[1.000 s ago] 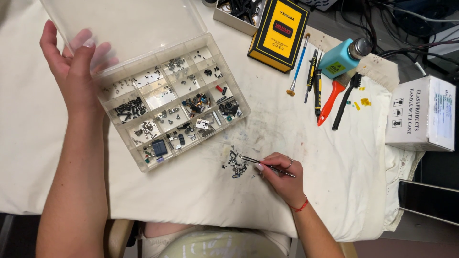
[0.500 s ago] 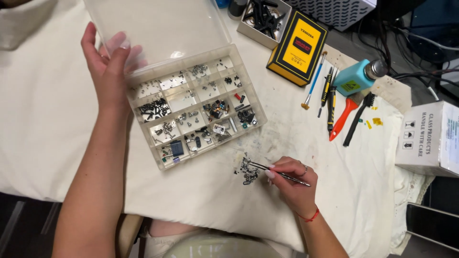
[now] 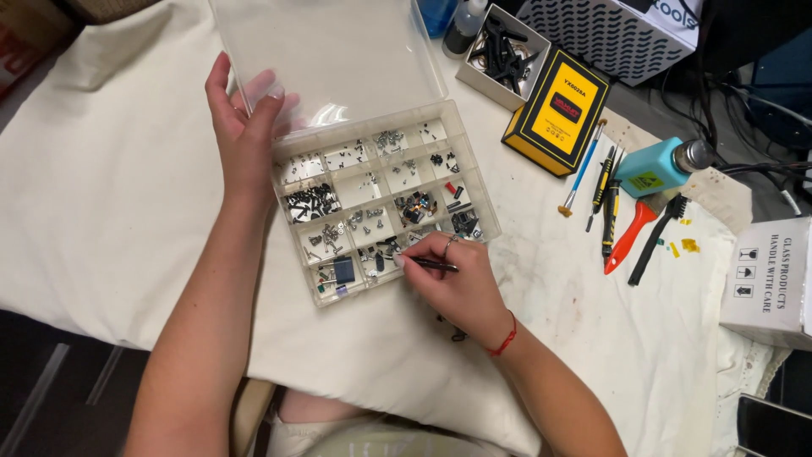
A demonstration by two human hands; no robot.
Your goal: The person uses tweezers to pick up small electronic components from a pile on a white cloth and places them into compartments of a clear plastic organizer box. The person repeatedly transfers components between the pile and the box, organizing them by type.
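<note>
Two hands: both at one clear plastic compartment box (image 3: 385, 199) on a white cloth-covered table (image 3: 101, 211).
Left hand (image 3: 245, 135): fingers spread flat against the box's raised transparent lid (image 3: 326, 55), thumb at the near edge, holding it open.
Right hand (image 3: 457, 283): fingers pressed together, pinching dark tweezers (image 3: 430, 264); red cord at the wrist.
Tweezers: tips over a near-row compartment of the box; whether they hold a part cannot be told.
Box contents: small screws and dark metal parts sorted by compartment; one blue piece (image 3: 342, 271) in the near-left corner.
Loose parts: a few dark bits (image 3: 457, 332) on the cloth, just beside the right wrist.
Right of box: yellow-and-black flat case (image 3: 558, 110), screwdrivers (image 3: 605, 199), orange-handled brush (image 3: 634, 233), teal bottle (image 3: 655, 167).
Far right: white cardboard carton (image 3: 770, 283).
</note>
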